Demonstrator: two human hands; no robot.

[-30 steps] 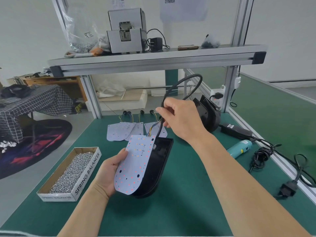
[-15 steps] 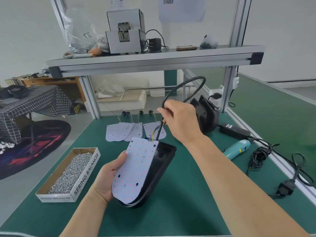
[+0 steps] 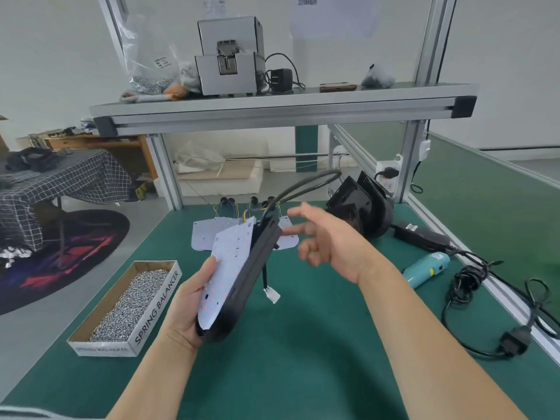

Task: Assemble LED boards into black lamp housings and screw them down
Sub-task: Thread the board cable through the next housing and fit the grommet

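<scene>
Right hand (image 3: 330, 241) let go of the thick black cable (image 3: 306, 184) it had pinched a second ago. Its fingers were loosely spread, blurred and holding nothing, just beside the black plastic lamp housing (image 3: 251, 268). Left hand (image 3: 188, 301) gripped the housing and the white dotted LED board (image 3: 227, 268) together, tilted more edge-on above the green bench mat (image 3: 303, 359). Small white plug (image 3: 271, 294) dangled under the housing. Cable looked fed through; board not seated yet, no screws in.
</scene>
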